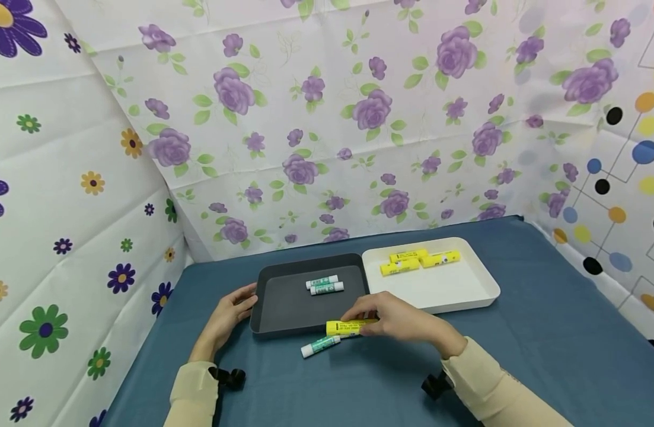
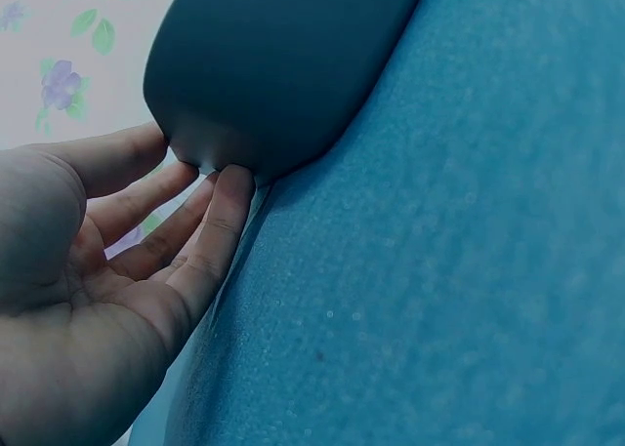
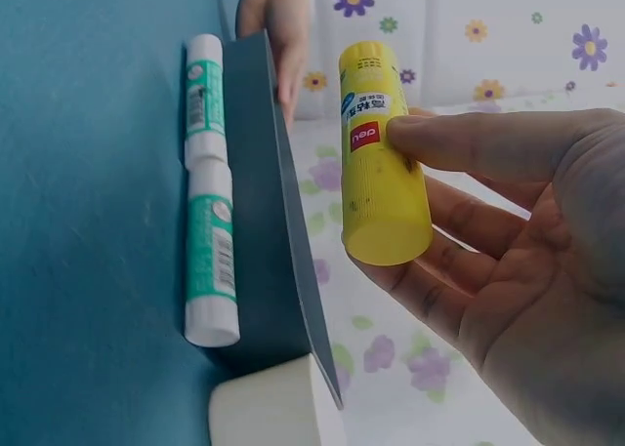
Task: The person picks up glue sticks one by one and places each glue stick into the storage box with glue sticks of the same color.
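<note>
Our extended left hand touches dark tray at 9 o'clock; our right hand pinches yellow glue stick; white tray adjoins, 3 o'clock.

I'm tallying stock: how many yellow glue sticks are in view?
4: three yellow glue sticks in the white tray, the fourth yellow glue stick held in the right hand.
</note>
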Demonstrator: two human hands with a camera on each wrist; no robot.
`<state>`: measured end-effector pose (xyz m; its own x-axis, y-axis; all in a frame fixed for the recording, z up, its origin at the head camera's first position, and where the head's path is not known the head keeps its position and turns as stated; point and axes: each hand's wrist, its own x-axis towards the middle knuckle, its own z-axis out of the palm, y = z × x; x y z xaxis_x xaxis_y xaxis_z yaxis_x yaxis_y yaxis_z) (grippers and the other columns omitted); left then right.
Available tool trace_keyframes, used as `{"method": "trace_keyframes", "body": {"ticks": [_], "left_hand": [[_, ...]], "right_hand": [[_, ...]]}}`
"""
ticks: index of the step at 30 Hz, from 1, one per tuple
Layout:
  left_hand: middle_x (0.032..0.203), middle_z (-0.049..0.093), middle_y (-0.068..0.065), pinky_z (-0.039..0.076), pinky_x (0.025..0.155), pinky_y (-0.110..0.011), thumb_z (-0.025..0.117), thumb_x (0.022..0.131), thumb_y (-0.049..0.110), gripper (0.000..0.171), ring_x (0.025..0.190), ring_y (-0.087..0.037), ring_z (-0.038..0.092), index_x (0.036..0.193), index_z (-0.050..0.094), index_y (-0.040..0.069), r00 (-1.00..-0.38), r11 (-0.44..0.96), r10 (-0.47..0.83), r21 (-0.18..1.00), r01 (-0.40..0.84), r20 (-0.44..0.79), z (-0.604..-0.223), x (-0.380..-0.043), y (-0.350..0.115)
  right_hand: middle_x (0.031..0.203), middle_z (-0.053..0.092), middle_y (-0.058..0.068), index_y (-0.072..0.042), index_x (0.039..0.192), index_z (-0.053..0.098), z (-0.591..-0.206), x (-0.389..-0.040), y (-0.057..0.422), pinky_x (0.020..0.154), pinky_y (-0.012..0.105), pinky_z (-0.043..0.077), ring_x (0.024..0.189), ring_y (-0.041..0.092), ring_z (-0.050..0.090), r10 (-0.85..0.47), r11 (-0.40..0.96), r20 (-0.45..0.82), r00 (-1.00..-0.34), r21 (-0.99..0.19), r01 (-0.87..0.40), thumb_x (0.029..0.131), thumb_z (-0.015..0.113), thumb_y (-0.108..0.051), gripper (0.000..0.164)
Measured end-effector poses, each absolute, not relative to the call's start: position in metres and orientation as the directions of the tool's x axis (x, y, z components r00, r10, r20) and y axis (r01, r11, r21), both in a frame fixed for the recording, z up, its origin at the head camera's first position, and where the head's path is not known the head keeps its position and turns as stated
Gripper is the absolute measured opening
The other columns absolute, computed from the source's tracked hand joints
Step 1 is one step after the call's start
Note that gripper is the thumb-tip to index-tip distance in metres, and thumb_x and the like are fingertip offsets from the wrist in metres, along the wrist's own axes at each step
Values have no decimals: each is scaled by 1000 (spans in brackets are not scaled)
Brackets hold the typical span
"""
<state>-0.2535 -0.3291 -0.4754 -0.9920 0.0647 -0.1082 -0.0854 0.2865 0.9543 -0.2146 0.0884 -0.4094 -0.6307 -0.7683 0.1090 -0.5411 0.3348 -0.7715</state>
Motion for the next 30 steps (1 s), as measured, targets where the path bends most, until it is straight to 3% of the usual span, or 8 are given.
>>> {"method": "trace_keyframes", "body": {"ticks": [8,18,26,30], "left_hand": [[148,48,-20,47,113,-46,56,111,22,53,138,-34,49,160,42,10,-992,281,72,956,-83,-108,-476,-254,-330],[148,48,-20,46,114,-48,57,110,22,53,138,-34,49,160,42,10,-992,282,64,956,-86,-108,-477,-256,-329],[147,48,-20,46,114,-48,56,110,21,52,137,-34,49,160,42,10,-992,280,56,956,-90,-110,-477,-256,-329],[147,49,-20,47,114,-48,56,110,21,52,137,-34,50,160,43,11,-993,280,49,955,-94,-112,-477,-256,-330]], "right_hand": [[122,71,-6,-15,131,74,-400,-225,105,88,38,58,103,12,64,-744,362,136,-655,-741,-565,97,74,-6,35],[120,72,-7,-18,131,74,-389,-240,128,91,42,57,103,13,64,-704,399,172,-689,-706,-585,97,75,-10,35],[119,73,-4,-17,130,75,-385,-253,147,92,41,58,102,16,64,-687,404,174,-705,-715,-570,96,77,-13,34],[122,72,4,-13,131,74,-381,-261,157,84,36,61,98,20,68,-675,396,128,-726,-768,-504,97,76,-12,34]]}}
